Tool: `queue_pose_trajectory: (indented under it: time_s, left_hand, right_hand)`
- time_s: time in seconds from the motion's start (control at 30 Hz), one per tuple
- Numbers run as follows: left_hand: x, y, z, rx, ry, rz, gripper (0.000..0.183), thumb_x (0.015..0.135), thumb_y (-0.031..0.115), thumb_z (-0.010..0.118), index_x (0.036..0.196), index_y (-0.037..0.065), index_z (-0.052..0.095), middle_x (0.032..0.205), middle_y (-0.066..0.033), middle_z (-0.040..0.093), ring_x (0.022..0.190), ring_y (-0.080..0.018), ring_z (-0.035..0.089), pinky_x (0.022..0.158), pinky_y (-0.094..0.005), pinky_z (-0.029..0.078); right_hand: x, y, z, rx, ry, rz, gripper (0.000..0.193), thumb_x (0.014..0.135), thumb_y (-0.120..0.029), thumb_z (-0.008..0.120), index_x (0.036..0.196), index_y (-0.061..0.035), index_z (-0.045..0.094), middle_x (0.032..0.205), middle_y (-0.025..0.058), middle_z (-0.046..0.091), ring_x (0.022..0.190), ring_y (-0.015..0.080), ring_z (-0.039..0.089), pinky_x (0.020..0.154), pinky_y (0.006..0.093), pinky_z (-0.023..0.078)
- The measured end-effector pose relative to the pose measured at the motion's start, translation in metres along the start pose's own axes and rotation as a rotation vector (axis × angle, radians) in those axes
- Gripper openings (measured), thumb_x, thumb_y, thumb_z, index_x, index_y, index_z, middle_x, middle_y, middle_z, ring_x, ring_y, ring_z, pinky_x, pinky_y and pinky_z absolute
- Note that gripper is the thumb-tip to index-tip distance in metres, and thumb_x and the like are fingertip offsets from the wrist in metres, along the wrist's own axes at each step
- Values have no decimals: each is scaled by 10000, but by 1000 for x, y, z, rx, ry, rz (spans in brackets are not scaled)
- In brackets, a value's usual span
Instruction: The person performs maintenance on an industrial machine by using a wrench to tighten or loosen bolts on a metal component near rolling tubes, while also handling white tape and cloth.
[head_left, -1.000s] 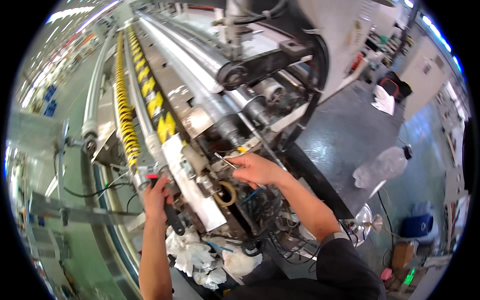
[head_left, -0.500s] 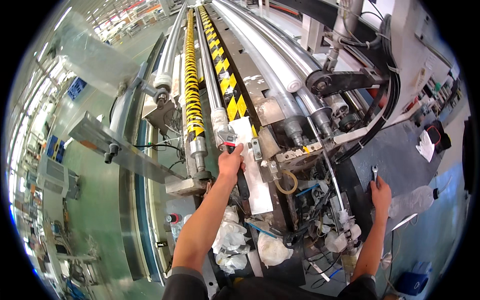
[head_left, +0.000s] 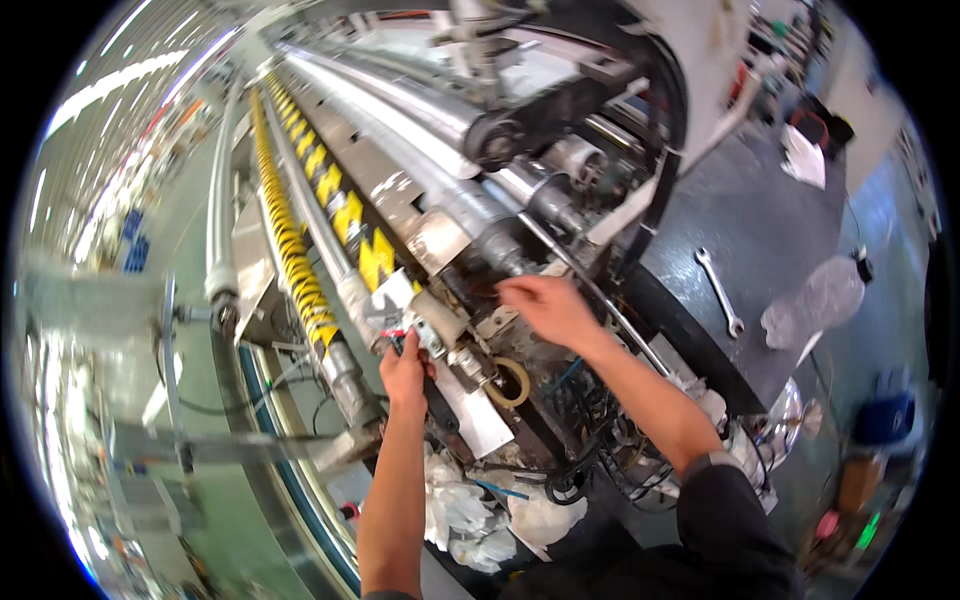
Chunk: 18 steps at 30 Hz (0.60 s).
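My left hand (head_left: 403, 374) is closed round the black handle of an adjustable wrench (head_left: 440, 408). The wrench's metal head reaches the end of a steel roller (head_left: 350, 296), next to a white strip of paper (head_left: 484, 424). Above the machine's end frame, close to the end of a grey roller (head_left: 497, 236), is my right hand (head_left: 548, 308). Motion smears its fingers, which point left; no tool shows in it. An open-ended spanner (head_left: 719, 292) lies on the dark tabletop (head_left: 690, 215) to the right, apart from both hands.
A clear plastic bottle (head_left: 815, 303) lies beside the spanner. Yellow-and-black striped rollers (head_left: 290, 235) run away to the far left. A beige hose loop (head_left: 523, 385) hangs near the wrench. Crumpled white plastic (head_left: 455, 500) and tangled cables (head_left: 590, 450) fill the near side.
My right hand has let go of the spanner, leaving it on the tabletop, and moved left over the machine. My left hand still holds the adjustable wrench. The view has turned right.
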<state>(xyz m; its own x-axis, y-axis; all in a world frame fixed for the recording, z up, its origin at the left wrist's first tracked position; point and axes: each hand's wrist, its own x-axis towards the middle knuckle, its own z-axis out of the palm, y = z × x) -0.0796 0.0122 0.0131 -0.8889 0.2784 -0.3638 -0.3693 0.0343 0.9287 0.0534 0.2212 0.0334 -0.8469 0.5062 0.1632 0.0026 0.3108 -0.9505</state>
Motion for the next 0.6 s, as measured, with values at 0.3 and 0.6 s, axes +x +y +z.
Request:
queue_pose_trajectory:
  time_s: [0.3,0.6]
  left_hand:
    - [-6,-2,9,158,21,135,165,995,201,467,1007,40,505,712,-40,554,471,-119,472,407,-271,391]
    - [-2,-3,12,117,-73,88,367,1012,211,374,1305,2,449,1185,-77,570,1037,-182,569,883,-318,457]
  right_hand:
    - [57,13,39,-225,-356,-28,313,853,-396,574,935,-121,700,882,101,686,838,303,649,719,405,505]
    - [73,23,48,-361,-566,-42,387,915,-394,455,934,-77,677,915,161,672,892,354,632,777,446,495]
